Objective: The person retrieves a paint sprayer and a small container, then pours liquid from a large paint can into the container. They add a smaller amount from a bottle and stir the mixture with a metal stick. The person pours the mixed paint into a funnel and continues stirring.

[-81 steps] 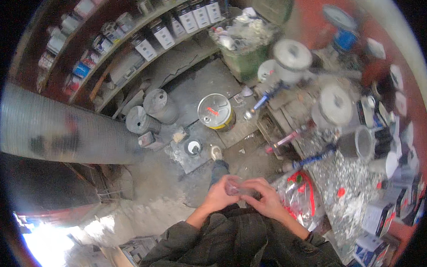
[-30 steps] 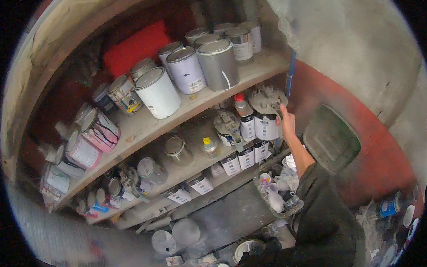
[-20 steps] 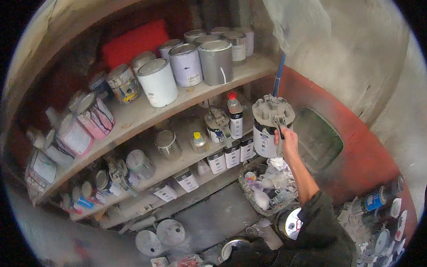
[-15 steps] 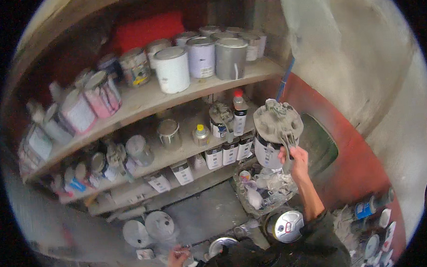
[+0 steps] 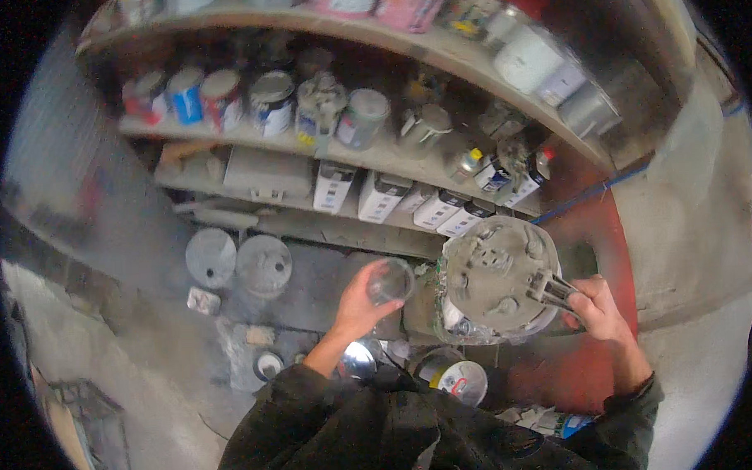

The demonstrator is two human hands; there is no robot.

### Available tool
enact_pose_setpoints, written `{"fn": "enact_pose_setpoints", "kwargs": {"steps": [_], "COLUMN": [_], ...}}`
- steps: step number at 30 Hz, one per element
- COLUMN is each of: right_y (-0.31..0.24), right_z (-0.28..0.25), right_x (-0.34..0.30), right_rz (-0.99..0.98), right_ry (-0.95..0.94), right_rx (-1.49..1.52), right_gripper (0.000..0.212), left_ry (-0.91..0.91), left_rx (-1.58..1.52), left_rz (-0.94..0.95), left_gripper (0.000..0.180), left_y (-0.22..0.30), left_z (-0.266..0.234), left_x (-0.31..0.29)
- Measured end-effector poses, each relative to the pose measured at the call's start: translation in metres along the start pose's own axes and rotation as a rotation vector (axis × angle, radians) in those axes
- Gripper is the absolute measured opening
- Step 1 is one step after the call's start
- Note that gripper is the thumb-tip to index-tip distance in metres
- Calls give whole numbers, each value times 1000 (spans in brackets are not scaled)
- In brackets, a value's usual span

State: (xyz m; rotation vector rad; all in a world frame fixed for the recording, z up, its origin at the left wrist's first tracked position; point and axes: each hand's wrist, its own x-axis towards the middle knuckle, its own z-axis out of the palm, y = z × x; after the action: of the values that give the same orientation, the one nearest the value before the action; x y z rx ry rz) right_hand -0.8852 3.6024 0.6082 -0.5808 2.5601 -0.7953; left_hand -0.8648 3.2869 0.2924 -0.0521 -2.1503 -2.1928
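Observation:
My right hand (image 5: 598, 310) is wrapped round the handle of a large paint can, held in front of the shelves. Its grey, paint-caked mixing lid (image 5: 493, 276) faces up toward me and hides most of the can's body. To the left of it, my left hand (image 5: 355, 306) grips a clear plastic cup (image 5: 391, 282) by its side. The cup's open mouth points up, and it stays apart from the can.
Shelves (image 5: 448, 162) hold many used cans, with white rectangular tins (image 5: 383, 195) lower down. Two round grey-topped containers (image 5: 264, 266) stand on the grey bench at left. A silver-topped can (image 5: 464, 383) is near my body, and a red panel (image 5: 621, 251) rises at right.
My view has swung down and turned. The left hand has risen from the lower edge with the clear cup. My right hand still grips the can, whose lid now shows from above.

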Motion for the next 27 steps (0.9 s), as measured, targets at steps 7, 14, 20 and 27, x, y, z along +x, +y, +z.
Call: {"fn": "enact_pose_setpoints", "kwargs": {"steps": [7, 14, 20, 27], "right_y": [-106, -171, -205, -223], "right_z": [25, 54, 74, 83], "right_x": [50, 56, 53, 50], "right_rz": [-332, -448, -465, -539], "right_ry": [-292, -443, -441, -439], "right_rx": [-664, -1069, -1272, -1373], "right_gripper": [40, 38, 39, 41], "left_ry": [226, 278, 281, 257], "left_rx": [67, -45, -93, -159], "left_rz": [21, 140, 141, 133], "left_gripper": [76, 75, 75, 75], "left_y": [5, 9, 12, 10], "left_z": [-5, -4, 0, 1], "left_x": [-14, -13, -9, -3]}}
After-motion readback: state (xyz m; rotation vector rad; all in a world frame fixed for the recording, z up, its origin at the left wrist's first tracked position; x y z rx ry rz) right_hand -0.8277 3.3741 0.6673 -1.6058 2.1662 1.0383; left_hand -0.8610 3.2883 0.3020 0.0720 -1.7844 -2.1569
